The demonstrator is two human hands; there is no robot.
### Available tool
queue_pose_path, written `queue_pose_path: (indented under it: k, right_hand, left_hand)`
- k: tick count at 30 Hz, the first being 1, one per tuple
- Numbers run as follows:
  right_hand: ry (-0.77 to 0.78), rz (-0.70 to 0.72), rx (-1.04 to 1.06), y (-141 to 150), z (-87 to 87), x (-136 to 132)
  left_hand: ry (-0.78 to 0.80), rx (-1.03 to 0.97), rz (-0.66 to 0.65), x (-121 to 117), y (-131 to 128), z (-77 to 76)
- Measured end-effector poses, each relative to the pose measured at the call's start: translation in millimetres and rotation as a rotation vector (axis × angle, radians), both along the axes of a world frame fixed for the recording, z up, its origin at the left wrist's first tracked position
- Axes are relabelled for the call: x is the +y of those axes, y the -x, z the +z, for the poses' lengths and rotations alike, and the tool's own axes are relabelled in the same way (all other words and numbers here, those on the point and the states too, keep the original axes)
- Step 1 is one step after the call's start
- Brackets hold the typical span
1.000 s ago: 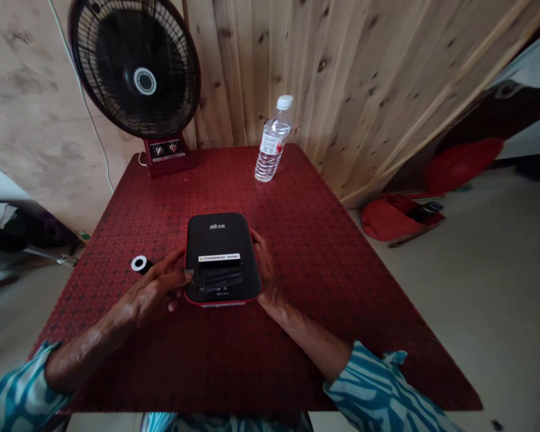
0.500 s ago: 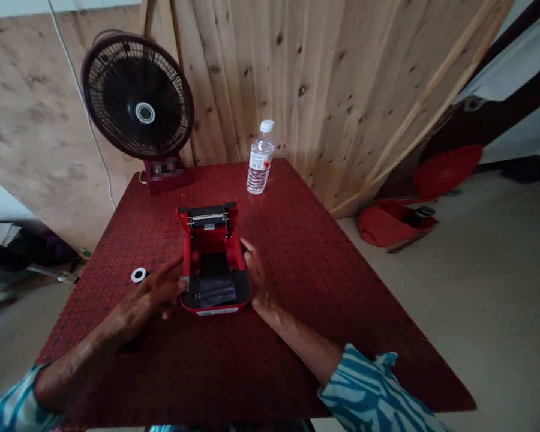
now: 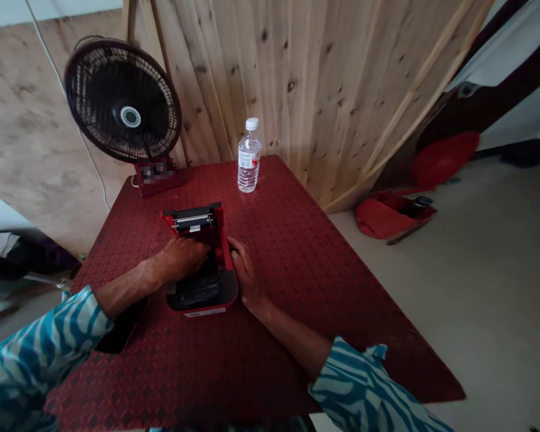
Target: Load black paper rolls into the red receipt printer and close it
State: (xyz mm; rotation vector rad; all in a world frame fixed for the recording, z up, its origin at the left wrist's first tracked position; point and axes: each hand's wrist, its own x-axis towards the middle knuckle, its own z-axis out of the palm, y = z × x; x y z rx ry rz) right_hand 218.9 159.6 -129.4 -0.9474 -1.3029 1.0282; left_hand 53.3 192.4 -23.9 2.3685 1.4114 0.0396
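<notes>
A small red-and-black thermal printer (image 3: 233,264) stands on the table with its lid (image 3: 193,217) raised. My left hand (image 3: 182,258) reaches into its open compartment from the left, fingers curled down and their tips hidden. What those fingers hold, if anything, I cannot make out. Along the printer's right side, my right hand (image 3: 247,276) grips the red wall, thumb near the upper edge. A dark, shiny sheet or cover (image 3: 200,291) lies over the printer's front part. Under my left forearm a flat black object (image 3: 121,330) shows in part.
The table has a dark red patterned cover (image 3: 297,288). Towards its back stand a water bottle (image 3: 249,157) with a white cap and, at the left, a fan (image 3: 125,102). A wooden wall (image 3: 306,90) rises behind. On the floor at right is a red bag (image 3: 380,215).
My left hand has moved from the printer's left front edge up into its compartment. The white roll on the table at left is no longer visible. My right hand stays on the printer's side.
</notes>
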Motion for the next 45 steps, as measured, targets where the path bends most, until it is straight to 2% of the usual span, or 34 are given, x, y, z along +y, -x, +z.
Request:
queue_pose_path:
  k: [4, 7, 10, 12, 16, 18, 20, 22, 26, 29, 31, 34, 37, 40, 42, 45]
  right_hand:
    - [-0.023, 0.0, 0.009, 0.2, 0.0, 0.4]
    - [-0.007, 0.003, 0.005, 0.2, 0.7, 0.1]
    - [0.023, 0.002, 0.001, 0.2, 0.8, 0.1]
    - [0.037, 0.002, 0.003, -0.1, 0.0, 0.4]
    - [0.055, 0.004, -0.004, -1.5, -3.1, 0.7]
    - [0.075, 0.0, -0.009, -2.0, -4.6, 0.6]
    - [0.084, -0.006, -0.009, -2.0, -5.6, 0.4]
    - [0.085, -0.005, -0.009, -1.5, -6.3, 0.5]
    - [0.086, -0.012, -0.016, -0.6, -7.5, 1.2]
    - [0.093, -0.024, -0.031, -0.9, -9.0, 1.5]
    - [0.106, -0.029, -0.039, -1.3, -9.6, 1.4]
    - [0.108, -0.031, -0.043, -2.0, -9.9, 1.5]
    - [0.122, -0.02, -0.03, -2.0, -9.8, 1.7]
    - [0.143, -0.021, -0.013, -1.6, -9.3, 1.5]
    - [0.137, -0.029, -0.021, -1.3, -8.2, 0.9]
    - [0.137, -0.028, -0.032, -0.8, -5.8, -0.8]
  left_hand:
    - [0.035, 0.113, -0.077, 0.5, 0.3, 6.5]
    - [0.06, 0.124, -0.1, -2.5, 0.5, 13.5]
    - [0.053, 0.0, -0.092, -14.3, 9.2, 25.6]
    - [0.007, -0.139, -0.063, -28.2, 23.2, 39.4]
    - [-0.146, -0.342, 0.165, -49.0, 63.0, 68.2]
    - [-0.173, -0.376, 0.314, -44.8, 82.3, 70.0]
    - [-0.154, -0.396, 0.445, -31.1, 98.2, 58.1]
    - [-0.149, -0.432, 0.512, -13.4, 109.1, 35.5]
    - [-0.075, -0.459, 0.513, 13.4, 116.9, -14.0]
    - [-0.052, -0.484, 0.512, 20.9, 118.9, -34.5]
    - [-0.016, -0.513, 0.498, 20.7, 123.2, -38.0]
    - [0.04, -0.57, 0.483, 9.1, 138.7, -33.4]
    - [0.09, -0.602, 0.493, -20.2, 164.2, -28.6]
    - [0.169, -0.57, 0.528, -57.9, 184.7, -31.7]
    - [0.155, -0.511, 0.545, -78.0, 186.3, -37.3]
    - [0.131, -0.501, 0.624, -92.9, 171.6, -45.7]
